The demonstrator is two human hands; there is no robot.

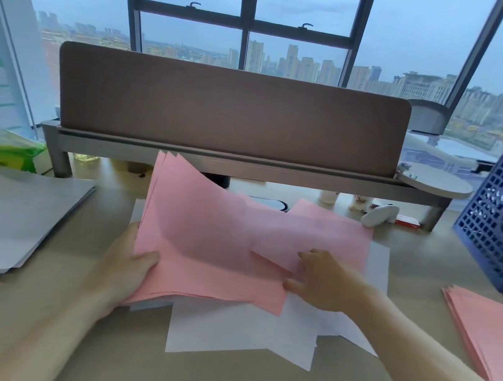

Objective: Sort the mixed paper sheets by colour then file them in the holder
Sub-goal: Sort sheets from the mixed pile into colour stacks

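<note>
A mixed heap of pink sheets (pixel 204 232) and white sheets (pixel 238 332) lies in the middle of the desk. My left hand (pixel 126 264) grips the left edge of several pink sheets and lifts them, thumb on top. My right hand (pixel 321 279) pinches the edge of one pink sheet that lies further right on the heap. A sorted white stack (pixel 1 218) sits at the left. A sorted pink stack (pixel 493 331) lies at the right edge. The dark blue mesh holder (pixel 501 211) stands at the far right.
A brown desk divider (pixel 229 108) on a grey shelf closes the back of the desk. A green tissue pack (pixel 5 150) sits at the back left. Small bottles and a white object (pixel 377 215) stand under the shelf at the back right.
</note>
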